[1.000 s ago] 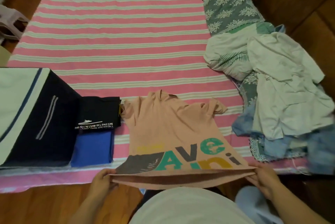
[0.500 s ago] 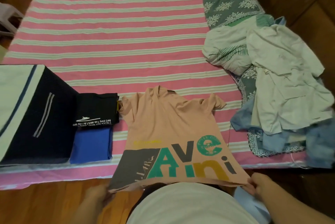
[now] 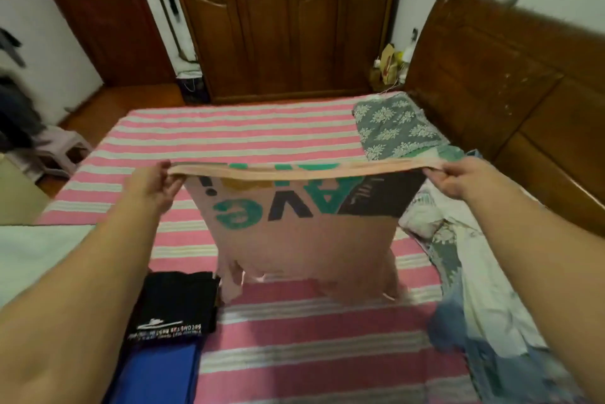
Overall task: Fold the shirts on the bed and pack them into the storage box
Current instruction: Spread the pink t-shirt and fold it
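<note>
Head view: left hand (image 3: 149, 186) and right hand (image 3: 456, 179) each pinch a hem corner of the peach shirt (image 3: 304, 233), holding it upside down above the bed (image 3: 235, 132). Folded black shirt (image 3: 176, 302) lies lower left, unfolded pile (image 3: 474, 272) right.

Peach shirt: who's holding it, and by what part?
Both hands. The left hand and right hand each pinch an end of the bottom hem of the peach shirt, which hangs upside down over the bed.
</note>
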Available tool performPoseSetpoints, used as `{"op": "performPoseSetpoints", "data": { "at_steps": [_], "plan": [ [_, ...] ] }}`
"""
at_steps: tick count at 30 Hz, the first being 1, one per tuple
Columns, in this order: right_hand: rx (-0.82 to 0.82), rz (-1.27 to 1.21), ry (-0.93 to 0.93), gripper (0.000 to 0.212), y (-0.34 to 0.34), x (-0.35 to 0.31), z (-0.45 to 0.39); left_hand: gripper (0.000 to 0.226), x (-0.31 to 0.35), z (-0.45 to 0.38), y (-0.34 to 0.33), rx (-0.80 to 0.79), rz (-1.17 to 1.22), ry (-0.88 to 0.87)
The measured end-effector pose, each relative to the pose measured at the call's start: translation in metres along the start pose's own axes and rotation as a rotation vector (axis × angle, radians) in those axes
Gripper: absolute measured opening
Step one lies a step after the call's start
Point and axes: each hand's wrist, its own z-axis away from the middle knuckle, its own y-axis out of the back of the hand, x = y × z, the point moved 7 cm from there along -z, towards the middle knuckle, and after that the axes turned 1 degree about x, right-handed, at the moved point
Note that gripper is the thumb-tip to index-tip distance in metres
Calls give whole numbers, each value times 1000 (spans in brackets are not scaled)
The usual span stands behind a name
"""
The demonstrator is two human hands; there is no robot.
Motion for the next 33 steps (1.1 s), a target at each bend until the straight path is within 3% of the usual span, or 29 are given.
{"op": "performPoseSetpoints", "data": {
  "at_steps": [6, 12, 15, 18, 19, 22, 27, 30, 33],
  "plan": [
    [-209, -228, 162, 18, -86, -97, 62, 36, 150, 31, -81, -60, 157, -246],
    [-268, -178, 198, 18, -70, -82, 79, 30, 149, 55, -55, -38, 184, -268],
    [-230, -108, 138, 18, -37, -44, 53, 29, 93, 63, -15, 39, 40, -225],
    [-188, 23, 70, 48, 7, 10, 21, 27, 4, 55, 40, 109, -70, -112],
    [-156, 61, 42, 47, 25, 30, 9, 28, -32, 52, 58, 124, -102, -45],
    [21, 143, -70, 17, 88, 96, -34, 31, -137, 41, 99, 160, -178, 160],
    [294, 388, -280, 18, 210, 236, -123, 39, -321, 19, 182, 318, -358, 433],
    [376, 552, -315, 22, 276, 312, -177, 34, -411, 0, 233, 395, -455, 495],
    [430, 641, -293, 26, 327, 369, -221, 34, -462, -17, 270, 462, -605, 429]
  ]
}}
